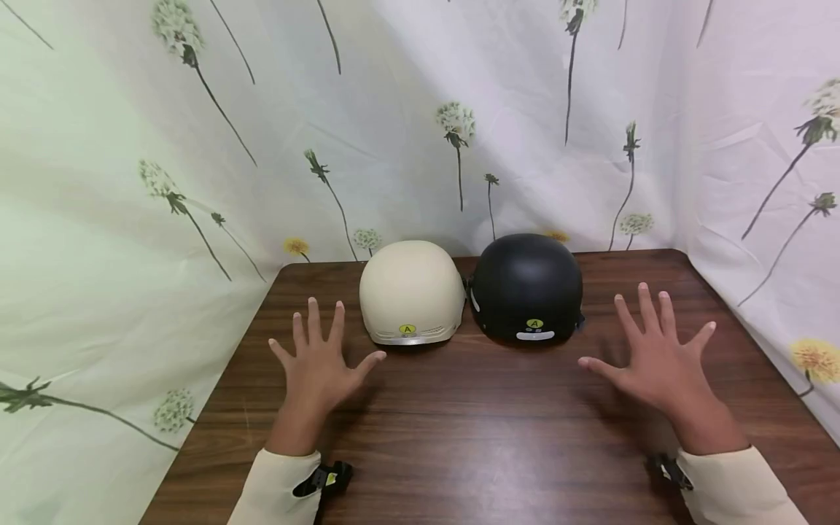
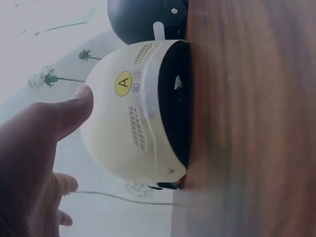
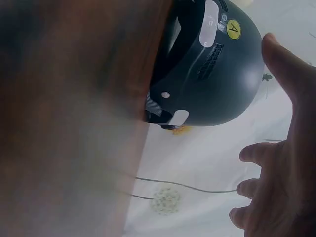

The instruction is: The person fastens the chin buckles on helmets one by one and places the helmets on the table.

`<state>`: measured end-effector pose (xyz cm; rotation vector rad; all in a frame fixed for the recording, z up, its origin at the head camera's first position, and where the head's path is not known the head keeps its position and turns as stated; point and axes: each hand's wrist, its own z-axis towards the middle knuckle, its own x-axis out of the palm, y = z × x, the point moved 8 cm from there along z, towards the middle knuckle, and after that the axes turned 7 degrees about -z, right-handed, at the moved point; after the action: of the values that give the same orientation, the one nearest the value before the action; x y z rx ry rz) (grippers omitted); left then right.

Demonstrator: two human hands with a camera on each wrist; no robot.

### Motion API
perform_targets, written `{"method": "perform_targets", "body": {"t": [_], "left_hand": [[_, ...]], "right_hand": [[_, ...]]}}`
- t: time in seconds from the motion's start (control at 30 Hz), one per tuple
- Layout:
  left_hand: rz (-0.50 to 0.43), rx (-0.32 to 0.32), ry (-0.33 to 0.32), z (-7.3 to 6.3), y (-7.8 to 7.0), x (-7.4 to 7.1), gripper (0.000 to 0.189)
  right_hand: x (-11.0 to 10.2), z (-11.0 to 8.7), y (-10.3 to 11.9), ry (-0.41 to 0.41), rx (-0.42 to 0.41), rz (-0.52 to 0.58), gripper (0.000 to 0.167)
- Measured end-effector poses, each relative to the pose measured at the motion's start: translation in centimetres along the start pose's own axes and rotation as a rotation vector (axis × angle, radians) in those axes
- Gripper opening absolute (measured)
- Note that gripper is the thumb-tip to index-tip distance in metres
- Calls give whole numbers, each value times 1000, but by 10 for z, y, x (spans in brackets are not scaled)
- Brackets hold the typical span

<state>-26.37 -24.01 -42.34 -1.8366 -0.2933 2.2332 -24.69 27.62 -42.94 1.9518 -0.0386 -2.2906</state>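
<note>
Two helmets sit side by side at the far edge of a dark wooden table (image 1: 472,430). The cream helmet (image 1: 412,288) is on the left, with a round yellow "A" sticker and a pale strip along its rim. Beside it the black helmet (image 1: 528,284) carries the same kind of sticker above a white reflective patch. My left hand (image 1: 318,372) hovers with fingers spread, left of and nearer than the cream helmet. To the right of the black helmet, my right hand (image 1: 663,364) is likewise spread wide. Neither hand holds or touches anything.
A white cloth (image 1: 394,146) printed with dandelions hangs behind the table and along both sides. Each wrist wears a black strapped device, the left one (image 1: 331,477) and the right one (image 1: 666,470), at the cream sleeves. In the right wrist view, a strap (image 3: 153,106) shows under the black helmet.
</note>
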Motion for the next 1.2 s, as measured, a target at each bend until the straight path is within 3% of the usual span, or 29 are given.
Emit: {"method": "perform_targets", "body": {"t": [0.27,0.5,0.97,1.2], "left_hand": [[-36,46,-25,17,-14,-10,120],[-64,75,-39,31,-27,-16,121],[-116,27,-26,63,-40,0,119],[-254,8,-94,71,-44,6,116]], "right_hand": [[-20,20,16,-60,-61,-11,127],[-28,35,37,-65,-100,-7,127],[-35,68,74,-73,-122,12,125],[-35,79,103,-203,-185,59,117]]}}
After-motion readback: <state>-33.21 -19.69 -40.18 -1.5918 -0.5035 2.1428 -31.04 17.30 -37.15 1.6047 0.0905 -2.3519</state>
